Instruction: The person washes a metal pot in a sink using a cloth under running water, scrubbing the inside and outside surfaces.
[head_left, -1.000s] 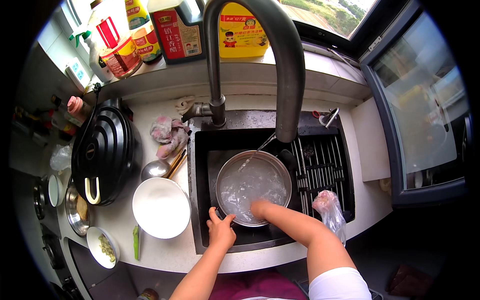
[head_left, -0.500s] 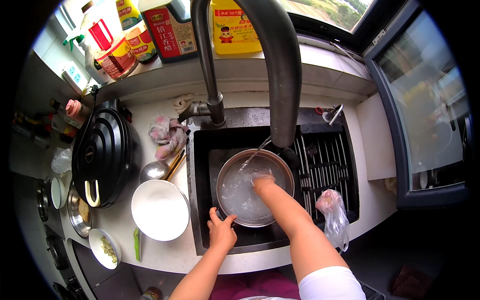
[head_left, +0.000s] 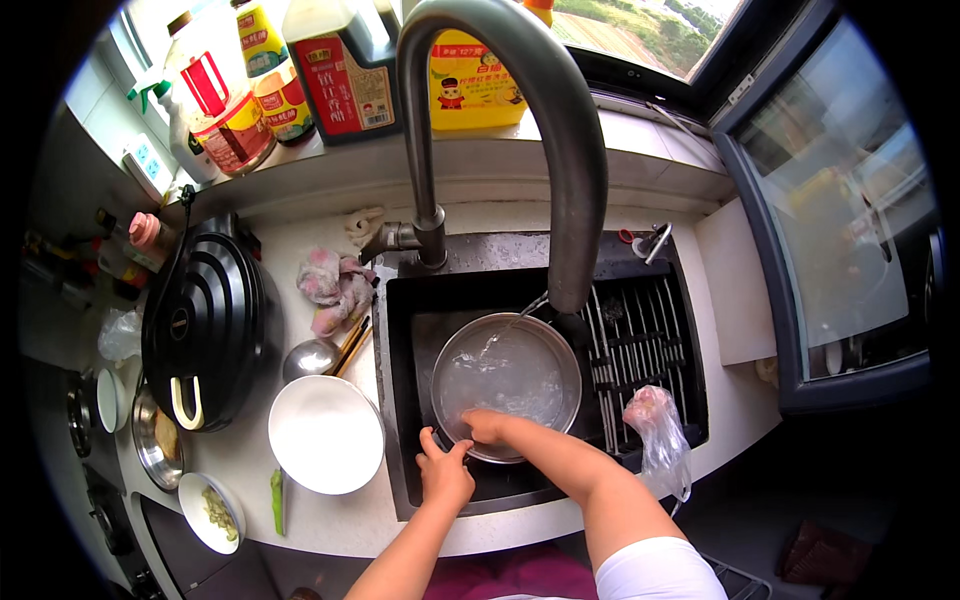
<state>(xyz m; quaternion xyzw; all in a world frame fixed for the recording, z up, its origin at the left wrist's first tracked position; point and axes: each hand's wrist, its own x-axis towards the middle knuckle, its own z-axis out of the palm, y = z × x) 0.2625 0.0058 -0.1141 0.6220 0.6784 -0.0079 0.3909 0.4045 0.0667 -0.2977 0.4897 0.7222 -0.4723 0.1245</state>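
A round stainless steel pot [head_left: 574, 400] stands in the dark sink [head_left: 412, 330], holding cloudy water. A thin stream runs into it from the grey faucet [head_left: 575, 270]. My left hand [head_left: 446, 478] is closed on the pot's near left edge, thumb and forefinger spread around what looks like a dark handle. Just inside that same edge is my right hand [head_left: 488, 427], its fingers dipping down toward the water. The fingertips are hidden, so whether they hold anything does not show.
Left of the sink are a white bowl [head_left: 326, 434], a ladle [head_left: 311, 359], chopsticks [head_left: 354, 345], a wet cloth [head_left: 336, 289], a green vegetable piece [head_left: 278, 501] and a black electric pan [head_left: 212, 325]. A rack [head_left: 640, 345] and plastic bag [head_left: 662, 450] lie on the right. Bottles [head_left: 345, 75] line the sill.
My right hand has moved from the pot's middle toward its near left edge, beside my left hand. My left hand stays at the pot. The view has shifted slightly.
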